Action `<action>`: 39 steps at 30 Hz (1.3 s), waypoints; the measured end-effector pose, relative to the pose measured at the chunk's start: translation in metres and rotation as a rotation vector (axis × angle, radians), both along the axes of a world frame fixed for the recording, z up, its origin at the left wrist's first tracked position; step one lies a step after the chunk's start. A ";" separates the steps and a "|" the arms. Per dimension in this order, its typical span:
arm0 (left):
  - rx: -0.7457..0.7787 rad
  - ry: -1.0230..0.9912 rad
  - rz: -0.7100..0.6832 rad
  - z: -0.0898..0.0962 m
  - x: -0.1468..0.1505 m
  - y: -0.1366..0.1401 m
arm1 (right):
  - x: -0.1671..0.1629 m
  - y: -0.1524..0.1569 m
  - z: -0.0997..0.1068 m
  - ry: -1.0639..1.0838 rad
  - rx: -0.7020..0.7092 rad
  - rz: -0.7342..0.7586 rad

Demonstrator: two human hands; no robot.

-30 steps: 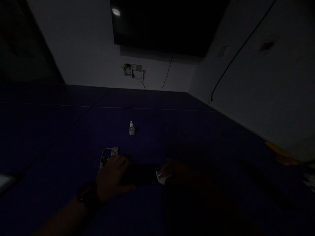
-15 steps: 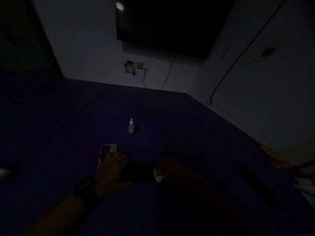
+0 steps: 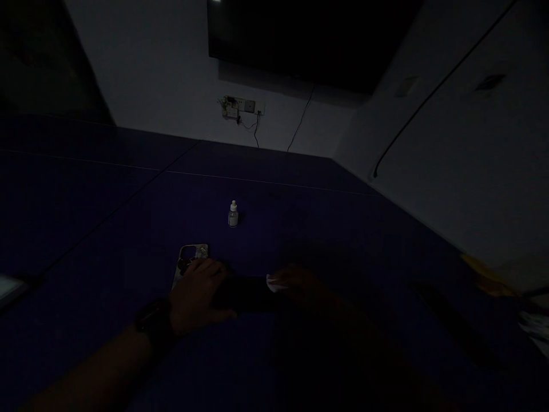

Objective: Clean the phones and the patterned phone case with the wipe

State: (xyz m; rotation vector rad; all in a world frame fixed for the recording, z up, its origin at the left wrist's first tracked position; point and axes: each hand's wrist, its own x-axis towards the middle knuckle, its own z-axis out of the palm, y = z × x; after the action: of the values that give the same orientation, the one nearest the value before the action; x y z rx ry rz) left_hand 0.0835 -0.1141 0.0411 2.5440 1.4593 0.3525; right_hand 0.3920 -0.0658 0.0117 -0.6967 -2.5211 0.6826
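Note:
In the dim head view, my left hand (image 3: 199, 297), with a dark watch (image 3: 155, 321) on its wrist, grips the left end of a black phone (image 3: 244, 294) lying flat; its details are lost in the dark. My right hand (image 3: 300, 284) pinches a small white wipe (image 3: 274, 283) against the phone's right part, near the upper edge. A patterned phone case (image 3: 191, 254) with a camera cutout lies just beyond my left hand, partly covered by it. Farther off, a small white-capped bottle (image 3: 233, 216) stands upright.
The blue surface (image 3: 266, 232) reaches a wall with sockets (image 3: 240, 107) and a large dark screen (image 3: 291, 40). A long dark object (image 3: 454, 323) lies at the right, with a yellow item (image 3: 489, 277) beyond it. A pale-screened device (image 3: 11, 289) sits at the left edge.
My right hand has moved the white wipe from the phone's lower right part up toward its upper edge. The left hand keeps its grip. The camera view has shifted slightly.

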 end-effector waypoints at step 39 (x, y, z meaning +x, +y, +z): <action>-0.013 -0.070 -0.010 -0.002 -0.001 0.000 | 0.004 -0.024 -0.017 0.011 -0.010 0.106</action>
State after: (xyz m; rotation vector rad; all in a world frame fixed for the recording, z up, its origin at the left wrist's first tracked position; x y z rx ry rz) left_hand 0.0829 -0.1144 0.0392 2.5019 1.4185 0.4238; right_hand 0.3959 -0.0895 -0.0054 -0.5644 -2.5602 0.7342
